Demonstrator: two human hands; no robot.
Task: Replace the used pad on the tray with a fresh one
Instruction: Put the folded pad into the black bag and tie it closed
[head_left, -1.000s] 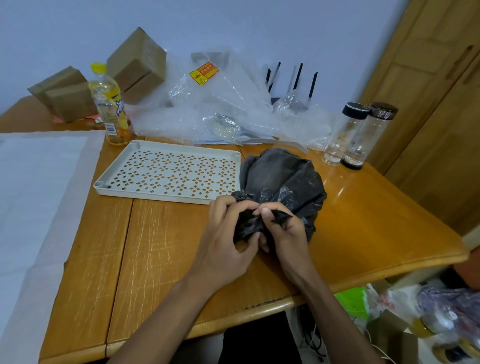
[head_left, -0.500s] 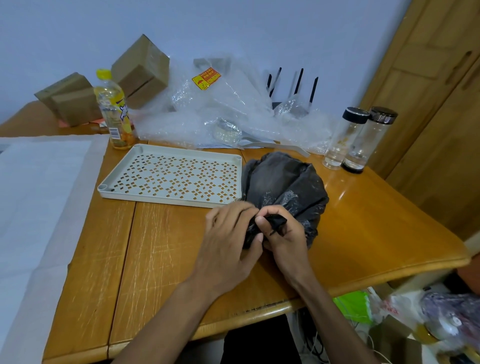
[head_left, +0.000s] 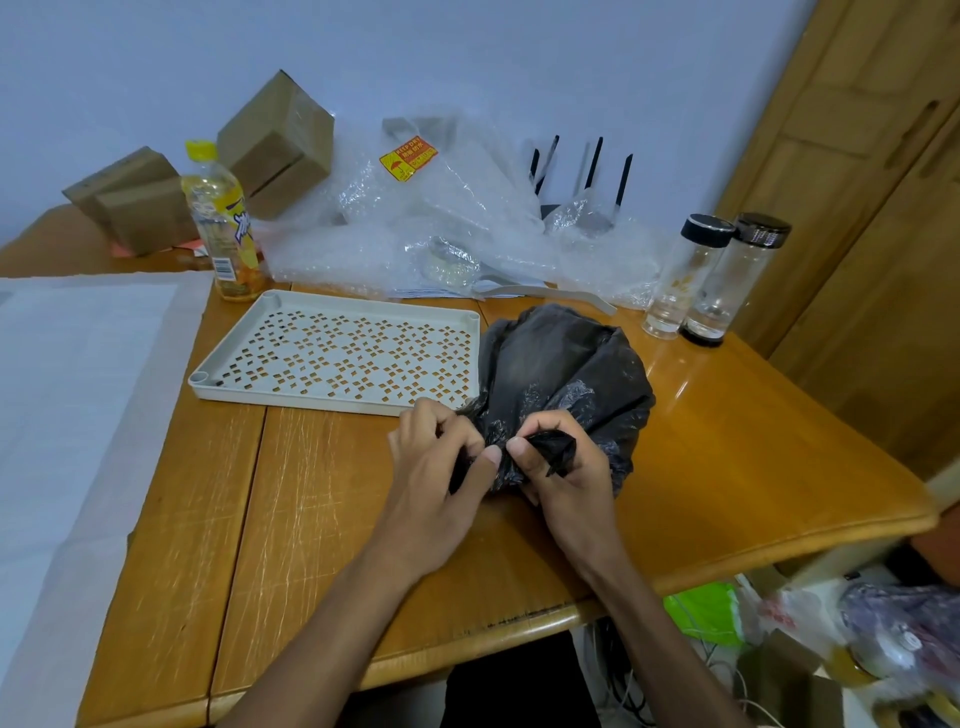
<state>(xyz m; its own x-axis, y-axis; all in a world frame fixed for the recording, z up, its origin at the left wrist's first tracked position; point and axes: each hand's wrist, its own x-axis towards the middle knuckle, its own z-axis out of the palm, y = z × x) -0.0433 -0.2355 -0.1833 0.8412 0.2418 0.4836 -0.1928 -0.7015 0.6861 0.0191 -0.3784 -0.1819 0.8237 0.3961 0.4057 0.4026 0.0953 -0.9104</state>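
Observation:
A white perforated tray (head_left: 337, 402) lies on the wooden table with nothing on it. Right of it sits a bulging black plastic bag (head_left: 566, 374); what it holds is hidden. My left hand (head_left: 436, 467) and my right hand (head_left: 566, 478) both pinch the bag's gathered near end, thumbs almost touching. A twisted black tail of plastic sticks out over my right hand's fingers. A large white pad (head_left: 67, 415) lies spread flat at the left, covering that side of the table.
Behind the tray stand a yellow drink bottle (head_left: 223, 228), cardboard boxes (head_left: 275, 145) and a heap of bubble wrap (head_left: 447, 228). Two clear capped bottles (head_left: 711, 280) stand at the back right. A wooden door is at the right. Bags and clutter lie on the floor below the table edge.
My hands have stayed on the bag's near end, working the gathered plastic; the black tail now sticks out over my right fingers. The view has shifted slightly.

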